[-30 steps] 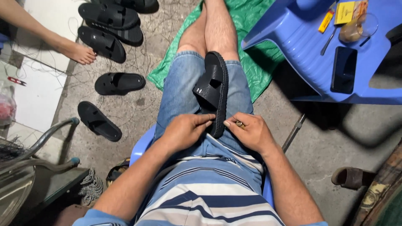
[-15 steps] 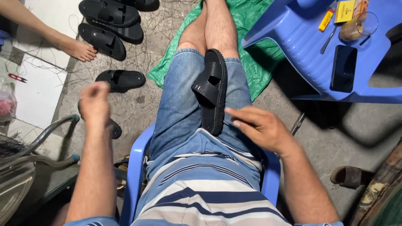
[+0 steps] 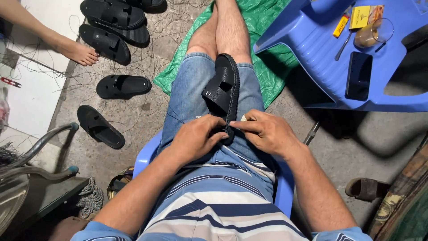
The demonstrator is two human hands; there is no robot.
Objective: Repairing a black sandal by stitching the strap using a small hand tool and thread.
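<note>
Both hands: back together at the near end of the black sandal, low centre of the frame, where half a second ago only the right one was near it.
Left hand change: half a second ago it was stretched out to the left, over the floor by the loose sandals; now the left hand has returned to the lap, so the reach looks finished and the close work on the sole edge seems to be resuming.
Right hand change: it has shifted from lying spread on the thigh to pinching at the sandal's heel.
Sandal place: lying lengthwise along the right thigh, on the denim shorts, strap side up, unmoved.
Left hand pose: fingers curled, thumb and fingertips closed on the sole's rim, forearm angled in from lower left.
Right hand pose: right hand closed in a pinch, index finger pointing left onto the same rim; whether it holds a needle or thread I cannot tell.
Around: more black sandals on the concrete at left, a blue plastic stool at upper right, green sheet under the legs.
</note>
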